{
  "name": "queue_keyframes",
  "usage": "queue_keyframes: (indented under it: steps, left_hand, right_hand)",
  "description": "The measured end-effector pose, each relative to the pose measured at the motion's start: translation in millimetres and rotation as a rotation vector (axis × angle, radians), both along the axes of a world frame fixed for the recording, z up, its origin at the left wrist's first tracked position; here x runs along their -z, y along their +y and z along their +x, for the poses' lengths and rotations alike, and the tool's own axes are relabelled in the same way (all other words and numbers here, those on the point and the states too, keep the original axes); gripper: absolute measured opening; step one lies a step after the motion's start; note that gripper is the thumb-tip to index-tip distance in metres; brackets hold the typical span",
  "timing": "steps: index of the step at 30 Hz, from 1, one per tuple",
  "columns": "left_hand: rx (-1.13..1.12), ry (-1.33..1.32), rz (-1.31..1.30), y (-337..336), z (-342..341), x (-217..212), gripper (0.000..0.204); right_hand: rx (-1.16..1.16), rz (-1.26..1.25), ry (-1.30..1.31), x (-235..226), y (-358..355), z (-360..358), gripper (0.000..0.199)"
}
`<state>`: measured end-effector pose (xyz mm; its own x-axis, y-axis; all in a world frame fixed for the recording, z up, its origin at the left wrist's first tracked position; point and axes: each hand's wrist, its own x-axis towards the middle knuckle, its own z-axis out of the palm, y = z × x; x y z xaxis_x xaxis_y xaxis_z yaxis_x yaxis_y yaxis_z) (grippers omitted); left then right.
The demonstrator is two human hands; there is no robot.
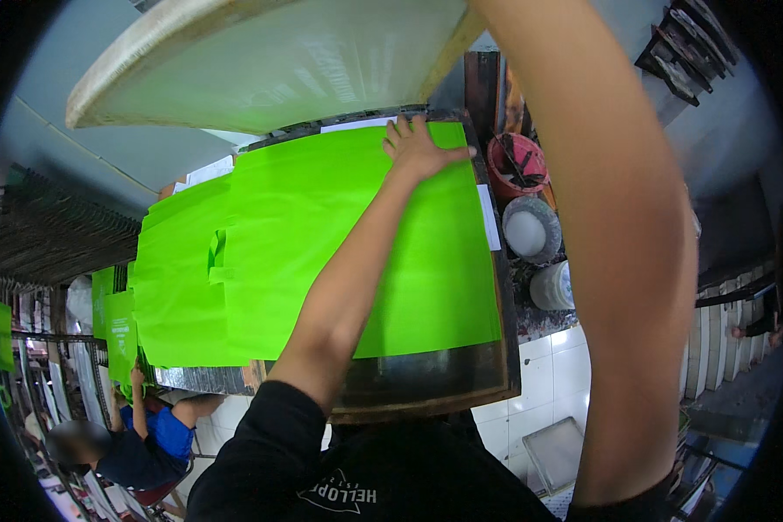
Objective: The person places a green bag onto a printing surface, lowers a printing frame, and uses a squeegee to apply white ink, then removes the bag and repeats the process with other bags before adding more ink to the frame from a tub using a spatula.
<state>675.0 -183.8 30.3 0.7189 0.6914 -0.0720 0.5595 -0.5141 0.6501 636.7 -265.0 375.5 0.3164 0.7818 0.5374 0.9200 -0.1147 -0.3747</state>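
Note:
My left hand (pixel 422 152) lies flat with fingers spread on the far right part of a bright green fabric bag (pixel 435 261). The fabric is spread over a dark board (pixel 426 383) with a wooden edge. Above the far side, a wood-framed mesh screen (pixel 278 70) is tilted up. My right arm (pixel 618 217) reaches up past the top edge, so the right hand is out of the picture, and what it touches cannot be seen. Left of the spread piece lie more green bags (pixel 178 304), overlapping, with a handle loop showing.
Right of the board stand a pink bucket (pixel 518 163) with dark tools, a grey-rimmed tub (pixel 531 230) and a white container (pixel 552 287). A person (pixel 148 444) sits at lower left, handling green bags. A flat frame (pixel 555 454) lies on the tiled floor.

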Motion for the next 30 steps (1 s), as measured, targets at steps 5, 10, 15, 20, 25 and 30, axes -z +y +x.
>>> queue_keyframes:
  steps: [5, 10, 15, 20, 25, 30]
  left_hand:
    - [0.053, -1.012, -0.388, -55, -187, -87, 0.050]
    - [-0.092, -1.086, -0.763, -122, -345, -65, 0.036]
    - [-0.400, -0.626, -0.888, -173, -386, 21, 0.024]
    - [-0.500, -0.561, -1.032, -177, -386, 35, 0.023]
    - [-0.510, -0.530, -1.013, -174, -386, 28, 0.028]
    - [-0.514, -0.536, -1.011, -175, -384, 30, 0.025]
  right_hand:
    - [-0.041, 0.070, -0.059, 63, -37, -32, 0.031]
    - [-0.139, 0.107, 0.006, 181, -117, -81, 0.025]
    - [-0.206, -0.110, -0.045, 290, -150, -107, 0.022]
    - [-0.184, -0.225, -0.173, 317, -127, -111, 0.033]
    - [-0.255, -0.367, -0.033, 280, -126, -104, 0.036]
    - [-0.350, -0.326, -0.081, 303, -136, -116, 0.036]
